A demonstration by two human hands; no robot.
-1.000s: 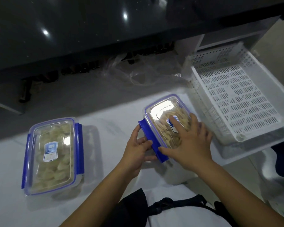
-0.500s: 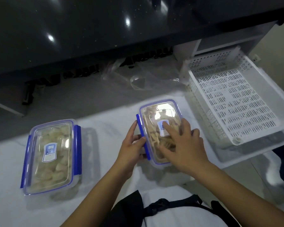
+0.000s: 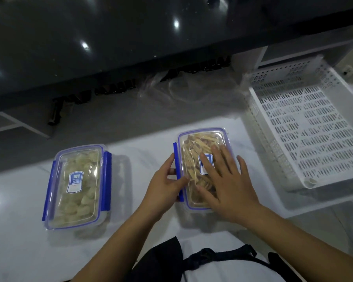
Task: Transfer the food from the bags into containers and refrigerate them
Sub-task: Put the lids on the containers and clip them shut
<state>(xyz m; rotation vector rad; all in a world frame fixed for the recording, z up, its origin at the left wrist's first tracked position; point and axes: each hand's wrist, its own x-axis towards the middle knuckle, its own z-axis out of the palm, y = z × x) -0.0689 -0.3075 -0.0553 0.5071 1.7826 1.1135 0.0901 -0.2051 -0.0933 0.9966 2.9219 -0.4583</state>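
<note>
Sealing the second container (image 3: 204, 169) of food on the white counter (image 3: 25, 231).

The right hand (image 3: 226, 182) lies flat and spread on the clear lid, pressing it down, while the left hand (image 3: 165, 184) curls lightly around the blue clip (image 3: 177, 171) on the box's left side; whether that clip is snapped home I cannot tell. Well to the left, the first container (image 3: 77, 186) sits filled with both blue clips down. Emptied plastic bags (image 3: 183, 88) lie crumpled at the back, so the transfer looks finished; latching and refrigerating appear to remain. A white perforated basket (image 3: 312, 135) stands empty at the right, under a dark glossy overhanging surface (image 3: 130, 37) in dim light.
</note>
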